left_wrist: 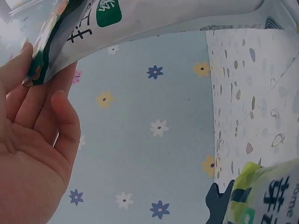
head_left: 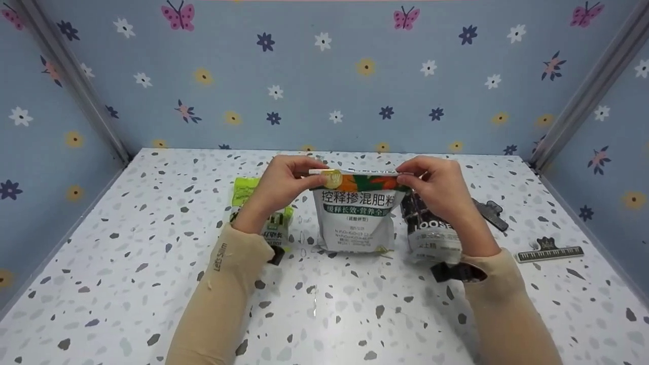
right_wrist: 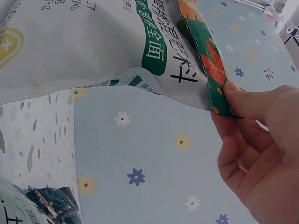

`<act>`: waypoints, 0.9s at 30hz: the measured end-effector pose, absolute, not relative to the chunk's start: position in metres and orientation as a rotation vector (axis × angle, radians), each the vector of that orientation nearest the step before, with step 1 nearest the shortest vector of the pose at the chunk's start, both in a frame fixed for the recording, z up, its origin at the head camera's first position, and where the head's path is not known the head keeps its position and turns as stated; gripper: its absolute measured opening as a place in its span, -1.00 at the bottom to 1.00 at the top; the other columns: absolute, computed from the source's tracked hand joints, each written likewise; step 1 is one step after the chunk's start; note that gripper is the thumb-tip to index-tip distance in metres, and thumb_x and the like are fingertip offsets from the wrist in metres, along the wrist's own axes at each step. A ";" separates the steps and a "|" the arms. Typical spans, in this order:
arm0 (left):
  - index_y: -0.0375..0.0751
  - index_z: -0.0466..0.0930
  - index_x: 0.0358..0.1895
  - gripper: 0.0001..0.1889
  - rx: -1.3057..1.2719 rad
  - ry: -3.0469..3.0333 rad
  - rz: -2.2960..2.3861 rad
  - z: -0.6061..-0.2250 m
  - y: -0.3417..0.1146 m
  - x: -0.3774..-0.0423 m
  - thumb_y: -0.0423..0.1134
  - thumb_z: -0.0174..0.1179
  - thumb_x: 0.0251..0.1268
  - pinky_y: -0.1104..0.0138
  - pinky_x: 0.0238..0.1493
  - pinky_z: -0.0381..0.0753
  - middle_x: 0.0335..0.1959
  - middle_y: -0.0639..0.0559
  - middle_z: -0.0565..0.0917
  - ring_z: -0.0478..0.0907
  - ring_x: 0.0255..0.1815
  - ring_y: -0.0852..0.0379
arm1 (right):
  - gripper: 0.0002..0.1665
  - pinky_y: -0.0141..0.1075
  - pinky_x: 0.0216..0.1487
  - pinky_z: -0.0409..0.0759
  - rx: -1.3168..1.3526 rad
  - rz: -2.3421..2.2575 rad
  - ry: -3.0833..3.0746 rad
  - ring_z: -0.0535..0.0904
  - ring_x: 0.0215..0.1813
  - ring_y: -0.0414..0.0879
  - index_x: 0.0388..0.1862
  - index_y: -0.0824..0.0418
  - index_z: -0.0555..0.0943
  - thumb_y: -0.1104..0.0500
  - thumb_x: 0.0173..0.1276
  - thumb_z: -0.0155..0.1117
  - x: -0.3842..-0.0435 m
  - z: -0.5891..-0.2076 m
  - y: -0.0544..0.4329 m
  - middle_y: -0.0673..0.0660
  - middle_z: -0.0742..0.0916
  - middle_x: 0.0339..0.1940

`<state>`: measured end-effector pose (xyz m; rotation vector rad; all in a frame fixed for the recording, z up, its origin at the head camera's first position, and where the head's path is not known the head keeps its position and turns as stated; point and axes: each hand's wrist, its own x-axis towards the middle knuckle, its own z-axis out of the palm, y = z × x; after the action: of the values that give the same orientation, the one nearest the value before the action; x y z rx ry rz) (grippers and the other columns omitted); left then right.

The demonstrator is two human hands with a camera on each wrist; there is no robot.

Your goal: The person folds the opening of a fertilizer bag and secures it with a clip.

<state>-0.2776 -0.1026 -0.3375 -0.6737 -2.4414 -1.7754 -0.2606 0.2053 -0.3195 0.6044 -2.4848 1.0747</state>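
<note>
A white fertilizer bag [head_left: 355,228] with Chinese lettering stands upright on the table in the middle of the head view. Its top is folded over into a narrow strip, printed orange and green. My left hand [head_left: 281,185] pinches the left end of this fold between thumb and fingers. At the other end, my right hand [head_left: 438,187] pinches the fold the same way. In the left wrist view the thumb of the left hand [left_wrist: 37,135] lies on the fold's corner, fingers behind. The right wrist view shows the right hand [right_wrist: 266,149] with its thumb against the printed strip.
Partly behind my left forearm stands a lime-green bag [head_left: 276,228]. A black-and-grey bag [head_left: 431,243] is by my right wrist. Farther right lie a black clip [head_left: 489,213] and a piano-key patterned clip [head_left: 550,253]. Flowered panels [head_left: 324,66] enclose the table's back and sides.
</note>
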 end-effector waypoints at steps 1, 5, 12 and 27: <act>-0.13 0.77 -0.06 -0.77 -0.682 -2.444 -1.770 -0.337 -0.102 -0.278 -0.17 0.40 0.27 0.20 -0.06 0.65 -0.13 0.03 0.74 0.70 -0.17 0.07 | -0.88 -0.41 -0.43 0.53 0.611 1.071 -2.490 0.64 -0.39 -0.03 -0.21 0.24 0.75 0.32 0.26 0.45 -0.261 -0.319 0.206 0.09 0.79 -0.31; -0.12 0.79 -0.14 -0.84 -0.702 -2.439 -1.724 -0.337 -0.102 -0.278 -0.20 0.40 0.27 0.20 -0.10 0.65 -0.19 0.05 0.76 0.71 -0.23 0.07 | -0.85 -0.39 -0.40 0.56 0.659 1.085 -2.502 0.64 -0.38 -0.01 -0.16 0.23 0.76 0.29 0.28 0.44 -0.259 -0.317 0.208 0.07 0.79 -0.25; -0.13 0.80 -0.19 -0.90 -0.735 -2.393 -1.748 -0.338 -0.101 -0.277 -0.26 0.39 0.27 0.20 -0.13 0.66 -0.26 0.03 0.77 0.72 -0.24 0.06 | -0.84 -0.44 -0.29 0.57 0.642 1.055 -2.488 0.66 -0.30 -0.12 -0.12 0.23 0.76 0.21 0.38 0.37 -0.257 -0.307 0.230 0.07 0.79 -0.20; -0.12 0.80 -0.17 -0.88 -0.725 -2.433 -1.745 -0.337 -0.098 -0.276 -0.22 0.39 0.28 0.20 -0.11 0.63 -0.25 0.06 0.77 0.71 -0.23 0.08 | -0.80 -0.22 -0.34 0.53 0.487 0.559 -2.882 0.66 -0.27 0.05 -0.02 0.26 0.70 0.27 0.42 0.27 -0.250 -0.334 0.372 0.17 0.77 -0.26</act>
<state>-0.2758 -0.0982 -0.3371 -0.7249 -2.4327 -1.7447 -0.2501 0.3721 -0.3345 0.4869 -2.8824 0.5590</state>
